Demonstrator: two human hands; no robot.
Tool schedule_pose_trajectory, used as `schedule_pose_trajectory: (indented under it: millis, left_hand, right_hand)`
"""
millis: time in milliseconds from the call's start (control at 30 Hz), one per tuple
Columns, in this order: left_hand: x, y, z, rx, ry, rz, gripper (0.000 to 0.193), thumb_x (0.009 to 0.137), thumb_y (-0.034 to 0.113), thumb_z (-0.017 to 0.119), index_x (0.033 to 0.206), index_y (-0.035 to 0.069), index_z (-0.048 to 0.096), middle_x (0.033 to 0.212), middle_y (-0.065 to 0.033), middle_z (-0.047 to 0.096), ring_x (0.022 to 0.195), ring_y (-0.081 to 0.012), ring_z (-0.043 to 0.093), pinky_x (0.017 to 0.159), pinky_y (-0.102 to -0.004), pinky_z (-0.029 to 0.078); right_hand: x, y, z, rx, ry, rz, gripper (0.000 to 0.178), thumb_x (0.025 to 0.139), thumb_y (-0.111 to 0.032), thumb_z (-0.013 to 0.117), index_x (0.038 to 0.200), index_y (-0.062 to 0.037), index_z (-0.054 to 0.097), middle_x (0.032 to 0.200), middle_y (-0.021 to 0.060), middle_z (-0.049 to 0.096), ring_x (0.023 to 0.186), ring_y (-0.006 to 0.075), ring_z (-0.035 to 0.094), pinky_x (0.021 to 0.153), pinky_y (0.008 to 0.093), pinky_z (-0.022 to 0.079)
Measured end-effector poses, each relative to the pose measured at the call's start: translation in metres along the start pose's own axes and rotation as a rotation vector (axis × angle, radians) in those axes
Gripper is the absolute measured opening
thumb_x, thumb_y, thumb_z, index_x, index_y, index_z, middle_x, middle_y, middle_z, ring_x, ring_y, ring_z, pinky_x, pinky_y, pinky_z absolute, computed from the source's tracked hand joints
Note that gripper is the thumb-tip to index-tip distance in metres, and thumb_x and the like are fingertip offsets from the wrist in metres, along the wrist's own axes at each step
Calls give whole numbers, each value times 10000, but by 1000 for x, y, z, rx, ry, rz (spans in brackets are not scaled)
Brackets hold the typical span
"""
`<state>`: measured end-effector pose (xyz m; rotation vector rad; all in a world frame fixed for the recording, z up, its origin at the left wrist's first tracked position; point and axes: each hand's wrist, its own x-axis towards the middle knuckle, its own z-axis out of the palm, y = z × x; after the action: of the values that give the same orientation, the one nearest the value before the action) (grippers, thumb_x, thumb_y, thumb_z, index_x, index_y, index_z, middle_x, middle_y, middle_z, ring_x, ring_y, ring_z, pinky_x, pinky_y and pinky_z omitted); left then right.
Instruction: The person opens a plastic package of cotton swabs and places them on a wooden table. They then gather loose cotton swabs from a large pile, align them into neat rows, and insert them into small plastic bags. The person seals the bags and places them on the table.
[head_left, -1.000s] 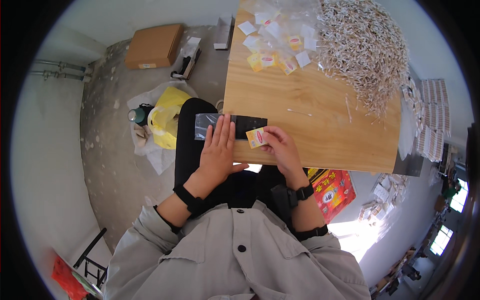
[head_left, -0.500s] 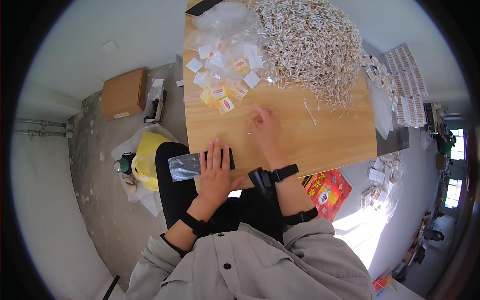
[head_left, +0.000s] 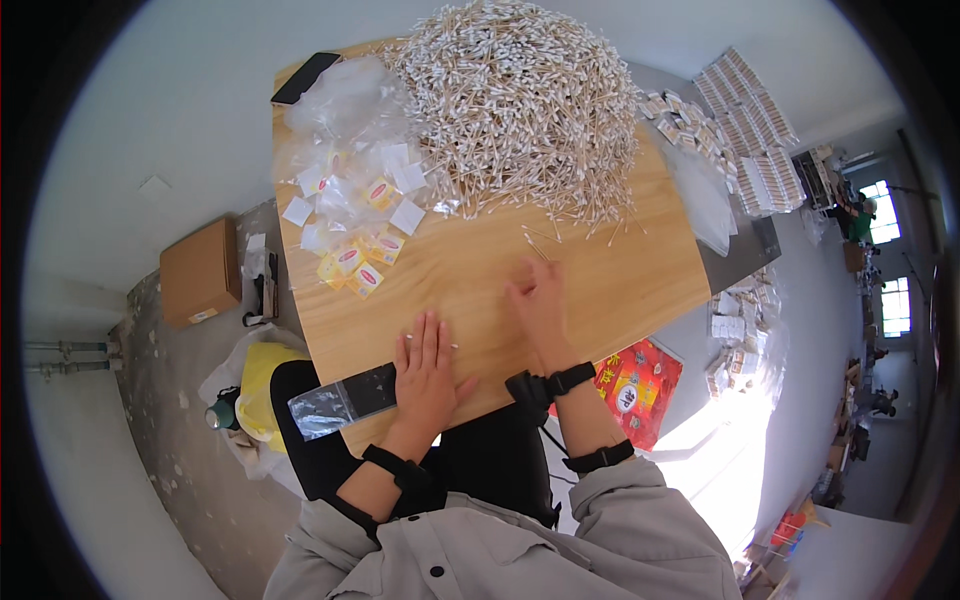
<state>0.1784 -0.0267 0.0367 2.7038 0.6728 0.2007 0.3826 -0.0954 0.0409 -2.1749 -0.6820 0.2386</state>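
My left hand (head_left: 430, 362) lies flat near the front edge of the wooden table, fingers stretched out. White tips of a cotton swab (head_left: 455, 346) show at its fingers. Beside that hand lies a clear plastic bag with a black strip (head_left: 345, 400), partly over the table edge. My right hand (head_left: 541, 312) is farther right, fingers bent and slightly blurred, at a few loose cotton swabs (head_left: 535, 245). Whether it grips one is unclear. Beyond them rises a big pile of cotton swabs (head_left: 530, 110). Both wrists wear black straps.
Clear plastic bags (head_left: 350, 110) and yellow-and-white cards (head_left: 366, 279) lie at the table's left. Stacked swab packs (head_left: 745, 120) stand at the far right. A cardboard box (head_left: 200, 272) and a yellow bag (head_left: 262, 390) are on the floor. A red sack (head_left: 640, 390) lies below the table's right edge.
The view has turned, so the table appears shifted left and tilted. My right hand has reached forward to the loose swabs. Swab tips now show at my left hand, which stays flat.
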Motion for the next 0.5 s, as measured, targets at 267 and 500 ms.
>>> schedule_pose_trajectory:
  millis: [267, 500]
  left_hand:
    - [3, 8, -8, -14, 12, 16, 774, 854, 392, 625, 1474, 20, 348, 1565, -225, 243, 1463, -371, 208, 1169, -541, 156]
    - [5, 9, -7, -5, -5, 9, 765, 849, 381, 621, 1472, 27, 353, 1563, -232, 245, 1456, -383, 219, 1160, -535, 171]
  right_hand:
    - [42, 45, -28, 56, -66, -16, 152, 792, -93, 710, 933, -51, 673, 821, 85, 622, 731, 235, 634, 699, 345, 533]
    - [87, 20, 14, 164, -100, -143, 272, 805, -124, 711, 1065, -84, 640, 992, 133, 604, 843, 270, 652, 732, 363, 534]
